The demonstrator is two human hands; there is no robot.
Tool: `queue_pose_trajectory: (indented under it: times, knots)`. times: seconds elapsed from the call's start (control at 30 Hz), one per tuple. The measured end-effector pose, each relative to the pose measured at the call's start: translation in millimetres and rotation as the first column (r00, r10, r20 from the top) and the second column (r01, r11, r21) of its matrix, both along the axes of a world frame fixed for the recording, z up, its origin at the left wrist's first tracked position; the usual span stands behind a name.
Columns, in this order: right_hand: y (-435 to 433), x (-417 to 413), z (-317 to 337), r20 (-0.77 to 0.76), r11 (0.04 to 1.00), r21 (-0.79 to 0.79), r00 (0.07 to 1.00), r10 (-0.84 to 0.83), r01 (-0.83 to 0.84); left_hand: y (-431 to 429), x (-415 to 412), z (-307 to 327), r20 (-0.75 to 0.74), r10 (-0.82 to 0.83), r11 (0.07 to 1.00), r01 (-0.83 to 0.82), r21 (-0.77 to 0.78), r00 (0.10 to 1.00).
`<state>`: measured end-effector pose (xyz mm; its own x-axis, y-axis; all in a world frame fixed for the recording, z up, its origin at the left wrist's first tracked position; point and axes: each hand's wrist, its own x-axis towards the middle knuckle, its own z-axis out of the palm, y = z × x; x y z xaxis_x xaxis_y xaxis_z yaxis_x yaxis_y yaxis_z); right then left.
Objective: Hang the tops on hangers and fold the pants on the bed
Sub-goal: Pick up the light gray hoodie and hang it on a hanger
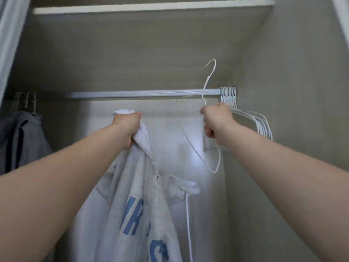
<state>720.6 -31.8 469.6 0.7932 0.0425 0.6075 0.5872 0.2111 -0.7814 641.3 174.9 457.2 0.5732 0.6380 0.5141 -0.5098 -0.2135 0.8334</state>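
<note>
I face an open wardrobe. My left hand (127, 127) grips the bunched collar of a light grey hooded sweatshirt (139, 208) with blue letters and a white drawstring; it hangs down from my fist below the rail. My right hand (217, 122) holds a white wire hanger (208, 80) by its neck, tilted, with the hook raised above the rail and its lower loop hanging under my hand. The sweatshirt and this hanger are apart.
A pale clothes rail (143, 93) spans the wardrobe. Several empty white hangers (245, 112) bunch at its right end by the side wall. A grey garment with dark stripes (20, 140) hangs at far left. A shelf (151, 6) runs overhead.
</note>
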Motion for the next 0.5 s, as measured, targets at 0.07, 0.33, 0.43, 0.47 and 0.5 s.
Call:
queue_pose_trajectory:
  times: [0.07,0.33,0.43,0.47,0.5]
  knots:
    - [2.2,-11.0,-1.7,-0.029,0.998,-0.03,0.998,0.061,-0.062,-11.6,-21.9,-4.5,0.024,0.037,0.999,-0.037,0.001,0.999]
    - [-27.1,-63.8,-37.4,0.001,0.979,0.138,0.989,0.151,-0.15,-97.1,-121.1,-49.1,0.015,0.192,0.98,-0.192,0.055,0.981]
    - [-50.7,-87.0,-54.6,-0.031,0.969,0.118,0.974,0.224,-0.219,-138.9,-152.5,-72.8,0.005,0.218,0.974,-0.218,0.063,0.976]
    - [-59.4,-94.3,-61.3,-0.058,0.967,0.091,0.968,0.243,-0.237,-154.6,-162.0,-80.8,-0.005,0.206,0.977,-0.206,0.051,0.979]
    - [-68.4,-100.3,-68.9,-0.079,0.967,0.062,0.964,0.252,-0.248,-170.7,-171.8,-89.3,-0.019,0.195,0.98,-0.194,0.036,0.981]
